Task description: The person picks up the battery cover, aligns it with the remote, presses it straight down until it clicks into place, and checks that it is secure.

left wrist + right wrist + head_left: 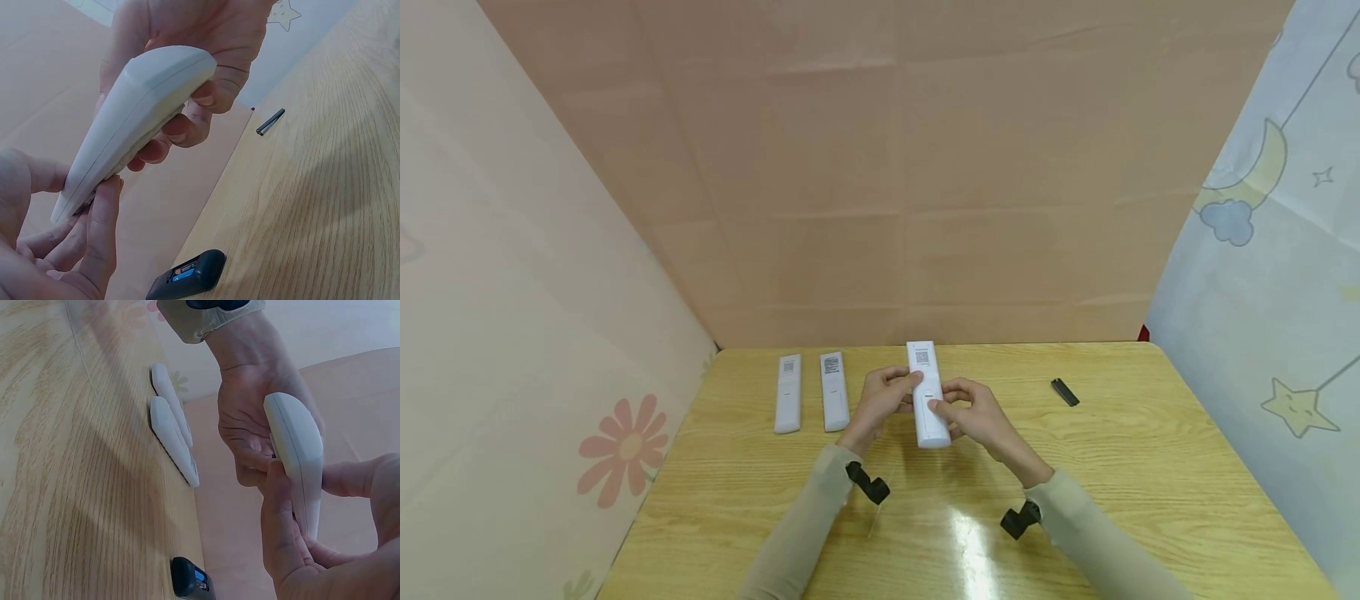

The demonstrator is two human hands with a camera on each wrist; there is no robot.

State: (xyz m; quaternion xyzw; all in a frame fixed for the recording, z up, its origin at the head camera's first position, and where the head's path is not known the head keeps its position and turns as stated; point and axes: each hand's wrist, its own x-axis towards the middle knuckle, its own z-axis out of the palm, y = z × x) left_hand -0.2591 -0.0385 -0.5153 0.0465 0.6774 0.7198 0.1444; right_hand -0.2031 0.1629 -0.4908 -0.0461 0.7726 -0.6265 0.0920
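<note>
A white remote control (928,400), its back with a printed label and battery cover facing up, is held above the table between both hands. My left hand (880,402) grips its left edge, thumb on the back and fingers underneath. On the right edge, my right hand (981,417) holds it lower down, with the thumb on the battery cover. The left wrist view shows fingers of both hands curled against the button side of the white remote (134,109). Beyond the hands lies a black remote (190,275) with its battery compartment uncovered and a blue battery inside; the head view hides it.
Two more white remotes (787,393) (834,392) lie back side up on the wooden table (1112,483), left of my hands. A small black battery cover (1064,392) rests to the right. A brown backdrop (895,183) rises behind the table.
</note>
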